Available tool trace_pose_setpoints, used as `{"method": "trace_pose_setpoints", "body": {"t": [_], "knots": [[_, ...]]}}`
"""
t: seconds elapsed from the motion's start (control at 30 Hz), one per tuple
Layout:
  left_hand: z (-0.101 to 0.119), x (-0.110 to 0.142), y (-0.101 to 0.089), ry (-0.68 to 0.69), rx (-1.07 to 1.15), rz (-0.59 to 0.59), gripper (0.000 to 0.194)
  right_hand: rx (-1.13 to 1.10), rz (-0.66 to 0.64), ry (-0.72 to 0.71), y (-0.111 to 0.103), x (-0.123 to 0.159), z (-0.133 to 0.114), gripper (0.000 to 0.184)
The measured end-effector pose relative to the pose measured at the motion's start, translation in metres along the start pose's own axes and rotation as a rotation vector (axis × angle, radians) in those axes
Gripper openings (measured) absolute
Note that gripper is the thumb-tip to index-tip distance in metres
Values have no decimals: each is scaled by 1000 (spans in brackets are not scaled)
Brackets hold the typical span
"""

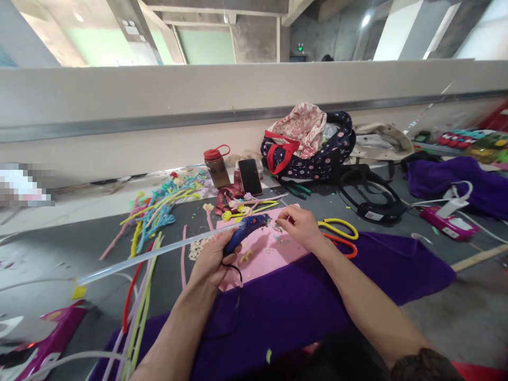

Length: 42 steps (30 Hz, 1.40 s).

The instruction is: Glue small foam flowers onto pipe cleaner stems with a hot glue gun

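Note:
My left hand (212,259) is wrapped round the handle of a blue glue gun (246,228), whose nozzle points right over a pink sheet (273,248). A long clear glue stick (151,255) juts out from the gun's back toward the left. My right hand (299,225) hovers at the gun's tip, fingers pinched on a small piece I cannot make out. Small flower-like bits on yellow stems (248,208) lie just beyond the pink sheet.
A purple cloth (317,301) covers the near table. Yellow and orange scissors (341,235) lie right of my right hand. Coloured pipe cleaners (159,214) are piled at left. Behind stand a red-capped bottle (216,166), a phone (250,176) and a dotted bag (313,145).

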State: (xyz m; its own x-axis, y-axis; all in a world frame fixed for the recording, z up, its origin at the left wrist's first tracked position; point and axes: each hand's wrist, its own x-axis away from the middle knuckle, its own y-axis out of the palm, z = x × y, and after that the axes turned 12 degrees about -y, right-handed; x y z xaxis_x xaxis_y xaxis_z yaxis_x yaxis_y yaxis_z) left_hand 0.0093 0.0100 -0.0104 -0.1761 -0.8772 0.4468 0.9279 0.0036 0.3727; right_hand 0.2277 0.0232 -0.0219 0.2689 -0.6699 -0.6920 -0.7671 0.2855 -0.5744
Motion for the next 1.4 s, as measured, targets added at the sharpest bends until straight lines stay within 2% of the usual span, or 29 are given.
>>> {"method": "trace_pose_setpoints", "body": {"t": [0.17, 0.4, 0.6, 0.7, 0.83, 0.9, 1.03, 1.17, 1.3, 1.4], "knots": [[-2, 0, 0, 14, -20, -30, 20, -31, -12, 12, 8, -1, -6, 5], [-5, 2, 3, 29, -62, 29, 22, -72, 15, 102, 15, 2, -9, 4], [-8, 4, 8, 69, -102, 3, 27, -196, 60, 252, 27, 3, -6, 17], [-8, 5, 11, 71, -85, 35, 29, -247, 70, 285, 25, 1, -6, 12], [-5, 4, 10, 119, 12, 88, 24, -312, 113, 333, 12, 0, -5, 9], [-1, 4, 8, 140, 63, 114, 23, -376, 122, 376, 9, 0, -5, 7], [4, 4, 4, 102, 124, 58, 21, -608, 54, 488, 17, 0, -5, 5], [3, 4, 4, 81, 144, 13, 18, -839, -6, 625, 28, -1, -7, 17], [-1, 5, 7, 59, 135, -17, 17, -1014, -33, 724, 30, -2, -8, 31], [-3, 6, 9, 87, 103, -3, 19, -1113, -34, 763, 30, -3, -7, 31]]}}
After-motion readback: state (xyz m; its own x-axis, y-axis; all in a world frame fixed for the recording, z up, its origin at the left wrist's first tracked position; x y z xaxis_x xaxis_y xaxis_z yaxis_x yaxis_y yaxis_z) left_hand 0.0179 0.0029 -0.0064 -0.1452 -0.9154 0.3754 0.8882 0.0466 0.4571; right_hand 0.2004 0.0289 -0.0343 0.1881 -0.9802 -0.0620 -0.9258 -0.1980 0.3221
